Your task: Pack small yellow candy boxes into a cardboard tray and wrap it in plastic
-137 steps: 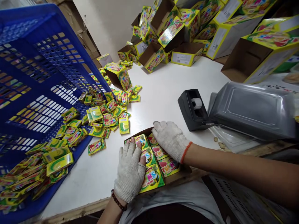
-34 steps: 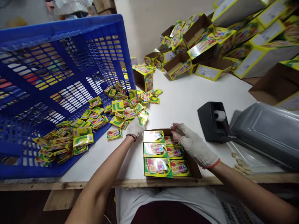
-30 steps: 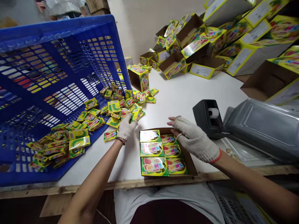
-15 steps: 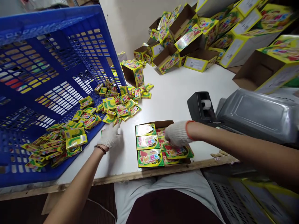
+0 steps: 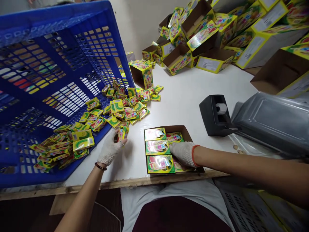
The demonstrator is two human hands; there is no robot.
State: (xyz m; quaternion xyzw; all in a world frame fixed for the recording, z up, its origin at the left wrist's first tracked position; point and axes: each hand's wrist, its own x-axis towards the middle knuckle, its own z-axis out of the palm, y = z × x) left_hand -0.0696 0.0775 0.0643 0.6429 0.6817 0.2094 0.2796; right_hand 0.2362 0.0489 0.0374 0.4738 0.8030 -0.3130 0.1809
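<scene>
My left hand (image 5: 110,149), in a white knit glove with a beaded bracelet at the wrist, grips a small yellow-green candy box (image 5: 124,131) upright just above the table. Beneath the palm of my gloved right hand (image 5: 184,154) lies the right-hand column of an open carton (image 5: 186,131). Its fingers are bent down inside, and whatever they grip is hidden. Flat candy boxes (image 5: 157,147) marked TWINS fill the carton's left column. Another candy box (image 5: 174,137) lies at the top of the right column.
A blue plastic crate (image 5: 120,61) lies tipped on the left, candy boxes (image 5: 130,112) spilling from it. Empty display cartons (image 5: 210,62) are piled at the back right. A black tape dispenser (image 5: 212,119) and a clear plastic tub (image 5: 272,119) stand right of the carton.
My left hand has picked up a candy box from beside the pile. My right hand has lowered into the carton; the candy box it held above the right column is now mostly hidden under it.
</scene>
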